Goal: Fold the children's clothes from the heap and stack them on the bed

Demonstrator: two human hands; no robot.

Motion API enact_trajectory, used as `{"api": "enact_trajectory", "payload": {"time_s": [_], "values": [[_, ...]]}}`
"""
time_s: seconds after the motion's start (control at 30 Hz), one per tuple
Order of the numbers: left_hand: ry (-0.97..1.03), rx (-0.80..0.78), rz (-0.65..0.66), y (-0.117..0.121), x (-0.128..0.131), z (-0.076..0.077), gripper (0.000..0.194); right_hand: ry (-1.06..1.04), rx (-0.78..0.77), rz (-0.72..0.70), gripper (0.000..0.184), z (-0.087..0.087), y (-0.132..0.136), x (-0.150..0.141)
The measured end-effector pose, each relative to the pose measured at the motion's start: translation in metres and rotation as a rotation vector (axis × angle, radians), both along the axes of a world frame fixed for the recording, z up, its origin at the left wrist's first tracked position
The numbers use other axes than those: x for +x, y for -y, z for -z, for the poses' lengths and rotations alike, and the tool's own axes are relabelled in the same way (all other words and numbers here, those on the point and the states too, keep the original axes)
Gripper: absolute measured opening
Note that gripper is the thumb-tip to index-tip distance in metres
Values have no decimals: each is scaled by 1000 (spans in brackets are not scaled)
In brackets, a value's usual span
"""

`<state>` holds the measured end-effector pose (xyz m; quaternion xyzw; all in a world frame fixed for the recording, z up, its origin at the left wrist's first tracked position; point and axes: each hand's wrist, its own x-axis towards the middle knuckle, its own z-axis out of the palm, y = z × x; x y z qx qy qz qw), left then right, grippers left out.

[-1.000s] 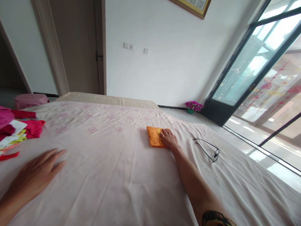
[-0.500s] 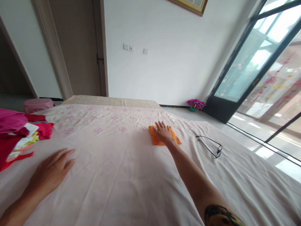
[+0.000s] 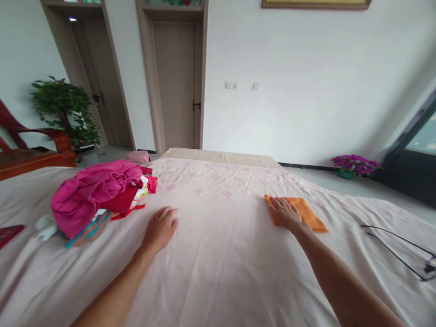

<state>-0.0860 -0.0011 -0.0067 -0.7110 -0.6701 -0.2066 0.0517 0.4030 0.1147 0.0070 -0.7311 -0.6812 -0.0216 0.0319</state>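
Lying palm-down and unclenched, the right hand (image 3: pixel 285 214) is partly covering a flat, rectangular orange cloth (image 3: pixel 311 215) on the pale pink floral sheet (image 3: pixel 214 263). The left hand (image 3: pixel 161 229) is resting loosely curved, unclasped, beside a heap of magenta and red fabric (image 3: pixel 95 190).

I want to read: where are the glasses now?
The glasses lie on the sheet near the head view's right edge, right of the orange cloth.
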Motion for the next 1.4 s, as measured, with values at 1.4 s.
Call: {"api": "enact_trajectory", "payload": {"time_s": [1.4], "values": [[148, 37, 71, 1, -14, 9, 35, -143, 158, -209, 45, 3, 63, -104]]}}
